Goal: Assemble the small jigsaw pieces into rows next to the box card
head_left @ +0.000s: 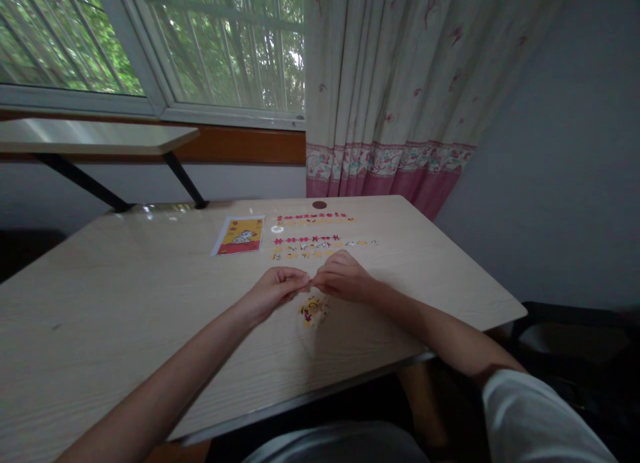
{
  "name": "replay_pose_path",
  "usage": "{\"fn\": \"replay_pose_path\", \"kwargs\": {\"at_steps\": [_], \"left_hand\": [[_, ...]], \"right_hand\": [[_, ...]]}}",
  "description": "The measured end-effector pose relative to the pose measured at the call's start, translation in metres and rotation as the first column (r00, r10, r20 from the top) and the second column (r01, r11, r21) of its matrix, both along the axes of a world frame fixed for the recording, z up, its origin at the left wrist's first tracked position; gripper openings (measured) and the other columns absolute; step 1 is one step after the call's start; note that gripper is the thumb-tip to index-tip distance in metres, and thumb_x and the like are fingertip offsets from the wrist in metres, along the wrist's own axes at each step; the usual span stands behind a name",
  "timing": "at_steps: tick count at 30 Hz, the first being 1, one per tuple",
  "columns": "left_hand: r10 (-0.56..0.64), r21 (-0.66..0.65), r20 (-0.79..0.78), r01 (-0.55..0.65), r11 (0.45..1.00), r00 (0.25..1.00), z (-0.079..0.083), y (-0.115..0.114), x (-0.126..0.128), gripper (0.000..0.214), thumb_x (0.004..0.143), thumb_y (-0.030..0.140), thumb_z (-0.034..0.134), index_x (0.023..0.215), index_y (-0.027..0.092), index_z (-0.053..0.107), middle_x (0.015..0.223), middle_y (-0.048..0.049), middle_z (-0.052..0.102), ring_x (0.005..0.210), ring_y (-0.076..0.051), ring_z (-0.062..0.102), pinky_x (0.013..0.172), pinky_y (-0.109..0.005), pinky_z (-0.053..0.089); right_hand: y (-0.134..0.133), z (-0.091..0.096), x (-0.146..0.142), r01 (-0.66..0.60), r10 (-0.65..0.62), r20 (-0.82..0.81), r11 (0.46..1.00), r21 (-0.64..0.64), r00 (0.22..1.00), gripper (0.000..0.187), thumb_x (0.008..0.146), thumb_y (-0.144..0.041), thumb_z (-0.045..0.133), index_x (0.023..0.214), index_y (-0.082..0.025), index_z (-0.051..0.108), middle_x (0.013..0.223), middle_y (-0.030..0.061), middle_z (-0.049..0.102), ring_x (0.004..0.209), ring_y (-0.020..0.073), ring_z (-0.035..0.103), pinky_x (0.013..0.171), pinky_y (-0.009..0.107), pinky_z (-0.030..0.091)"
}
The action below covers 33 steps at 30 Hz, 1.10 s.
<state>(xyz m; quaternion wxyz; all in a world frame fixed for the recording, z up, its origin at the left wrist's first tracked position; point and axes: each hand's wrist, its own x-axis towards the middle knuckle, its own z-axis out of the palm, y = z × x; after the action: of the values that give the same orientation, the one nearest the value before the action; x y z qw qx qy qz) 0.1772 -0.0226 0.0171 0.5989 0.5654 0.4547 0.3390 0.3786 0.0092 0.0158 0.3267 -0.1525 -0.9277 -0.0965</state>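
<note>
My left hand [281, 286] and my right hand [345, 276] meet above the middle of the table, fingertips pinched together. Between them shows a sliver of a small red puzzle piece [311, 282], mostly hidden by the fingers. Just below lies a small heap of yellow, white and red puzzle pieces [313, 310]. Beyond my hands, more pieces lie in rows, with red pieces [306, 239] at the head of the nearer group and another red row [311, 216] farther back. To the left of the rows is a picture card [241, 235] with a white cartoon animal on yellow and red.
The pale wooden table [165, 309] ends at a front edge close to my body. A raised shelf [95, 137] on black legs stands at the back left. At the back edge sits a dark round cable hole cover [319, 205], near the curtain [380, 103].
</note>
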Motion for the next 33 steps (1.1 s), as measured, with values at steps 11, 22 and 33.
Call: {"fn": "replay_pose_path", "kwargs": {"at_steps": [11,22,33], "left_hand": [[0.111,0.232,-0.111,-0.083,0.969,0.988,-0.006,0.005,-0.001,0.013,0.064,0.024,0.057,0.063,0.013,0.063,0.059,0.0,0.059,0.053,-0.009,0.045,0.05,-0.021,0.032],[0.173,0.373,-0.138,-0.111,0.921,0.975,0.002,0.003,0.0,0.025,0.07,0.034,0.058,0.08,0.013,0.066,0.068,-0.0035,0.063,0.059,-0.012,0.051,0.056,-0.023,0.039],[0.325,0.688,-0.256,-0.065,0.723,0.911,0.004,-0.001,-0.002,0.019,0.073,0.031,0.062,0.085,0.017,0.066,0.069,-0.0014,0.058,0.057,-0.01,0.045,0.051,-0.021,0.034]], "right_hand": [[0.003,0.0,-0.004,0.008,-0.031,-0.164,0.99,-0.142,0.986,0.023,0.079,-0.038,0.058,0.092,-0.021,0.064,0.082,0.0028,0.065,0.079,0.014,0.052,0.074,0.028,0.04],[0.013,-0.011,-0.002,0.058,-0.097,-0.268,0.987,-0.15,0.958,0.022,0.076,-0.04,0.062,0.086,-0.022,0.067,0.077,0.0018,0.066,0.076,0.0138,0.055,0.073,0.028,0.04],[0.01,-0.01,-0.005,0.119,-0.178,-0.287,0.97,-0.211,0.941,0.022,0.077,-0.042,0.06,0.086,-0.023,0.067,0.077,0.0017,0.066,0.075,0.0143,0.056,0.072,0.029,0.039]]}}
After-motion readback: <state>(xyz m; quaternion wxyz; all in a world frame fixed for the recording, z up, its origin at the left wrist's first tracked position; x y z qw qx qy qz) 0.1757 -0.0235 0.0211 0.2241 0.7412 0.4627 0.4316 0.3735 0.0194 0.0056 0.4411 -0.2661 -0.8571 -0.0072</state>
